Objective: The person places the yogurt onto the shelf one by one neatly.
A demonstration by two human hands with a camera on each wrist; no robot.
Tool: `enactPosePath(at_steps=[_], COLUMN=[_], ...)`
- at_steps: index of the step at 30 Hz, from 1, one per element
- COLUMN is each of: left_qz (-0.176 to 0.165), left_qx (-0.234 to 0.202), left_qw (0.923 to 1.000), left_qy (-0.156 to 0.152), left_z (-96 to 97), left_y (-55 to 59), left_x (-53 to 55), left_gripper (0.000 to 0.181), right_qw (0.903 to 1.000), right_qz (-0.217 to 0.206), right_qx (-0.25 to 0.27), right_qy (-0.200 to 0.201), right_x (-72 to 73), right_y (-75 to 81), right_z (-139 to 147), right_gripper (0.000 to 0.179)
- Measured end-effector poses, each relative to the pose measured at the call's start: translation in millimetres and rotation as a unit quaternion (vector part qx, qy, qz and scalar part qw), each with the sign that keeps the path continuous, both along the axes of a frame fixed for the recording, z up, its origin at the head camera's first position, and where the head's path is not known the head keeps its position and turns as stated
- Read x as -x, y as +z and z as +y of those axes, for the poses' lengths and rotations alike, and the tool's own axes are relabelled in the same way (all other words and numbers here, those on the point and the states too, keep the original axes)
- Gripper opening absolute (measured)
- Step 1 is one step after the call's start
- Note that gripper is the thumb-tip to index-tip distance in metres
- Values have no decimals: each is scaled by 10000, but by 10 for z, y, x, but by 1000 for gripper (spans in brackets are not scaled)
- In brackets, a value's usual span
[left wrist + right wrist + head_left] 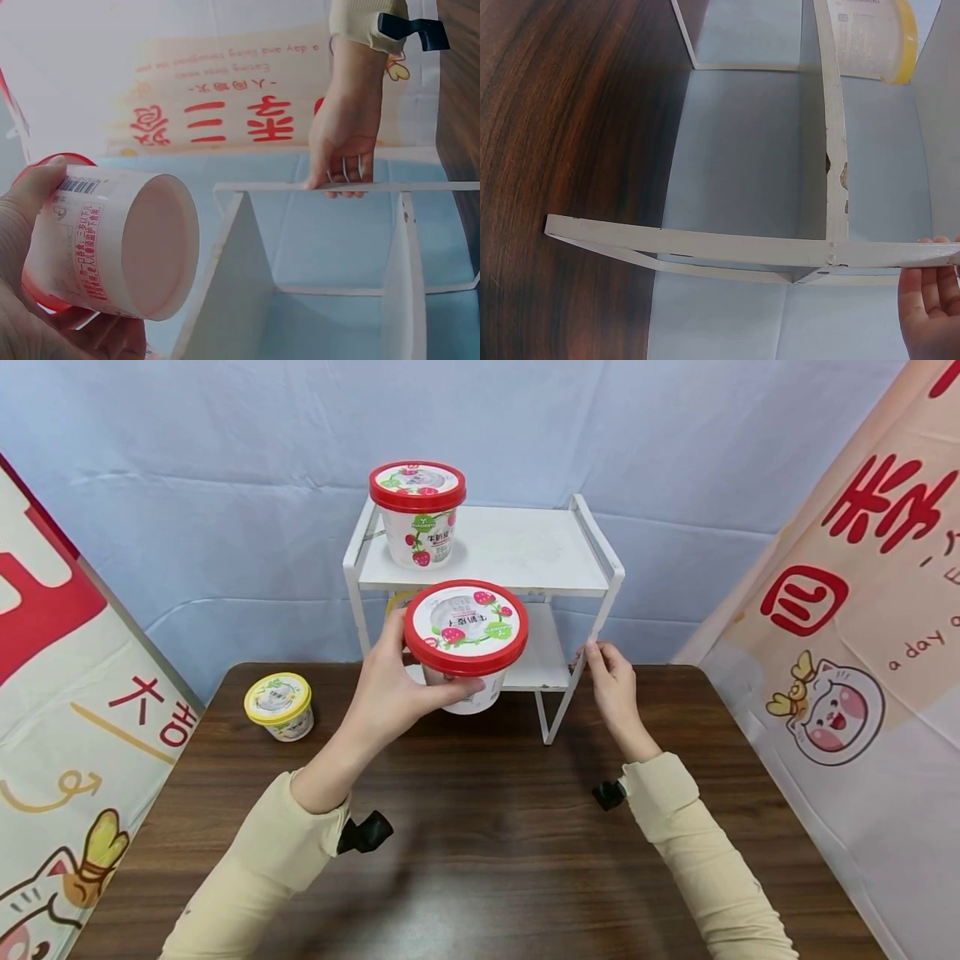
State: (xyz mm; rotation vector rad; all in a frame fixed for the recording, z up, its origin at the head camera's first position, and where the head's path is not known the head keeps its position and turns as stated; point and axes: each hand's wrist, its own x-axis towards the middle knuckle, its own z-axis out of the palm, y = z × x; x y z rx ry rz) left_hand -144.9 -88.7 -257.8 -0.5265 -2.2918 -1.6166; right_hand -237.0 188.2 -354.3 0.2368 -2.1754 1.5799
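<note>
My left hand (392, 687) grips a white paper tub with a red lid (471, 625), strawberries printed on it, in front of the white two-tier rack (525, 547). In the left wrist view the tub (112, 240) is tilted, its pale base facing the rack. The fingers and thumb wrap its side. On the rack's right side, my right hand (617, 687) holds the front post, fingers curled round it. A second red-lidded tub (420, 518) stands on the top shelf at the left. On the lower shelf is a yellow-lidded tub (870, 37), mostly hidden in the head view.
Another yellow-lidded tub (279, 706) sits on the dark wooden table (480, 860), left of the rack. A pale blue cloth (262, 510) hangs behind, and printed banners (847, 610) stand along both sides.
</note>
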Motion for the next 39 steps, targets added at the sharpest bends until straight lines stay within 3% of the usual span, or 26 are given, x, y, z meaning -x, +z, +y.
enactPosePath(at_steps=[11, 21, 29, 39], left_qz=[127, 73, 261, 262], left_qx=[30, 119, 33, 201], left_qw=[9999, 9998, 9996, 9989], left_qy=[95, 142, 68, 320], left_z=[53, 117, 165, 265], left_y=[105, 235, 332, 436], left_x=[59, 121, 169, 272], left_gripper=[80, 82, 80, 81], right_qw=[10000, 9999, 9999, 9998], right_qz=[-38, -55, -37, -174], right_qx=[0, -44, 51, -15], right_qy=[-21, 97, 150, -69], right_x=[13, -184, -182, -191], right_y=[0, 218, 214, 235], right_z=[-2, -125, -128, -132], right_gripper=[31, 29, 30, 33])
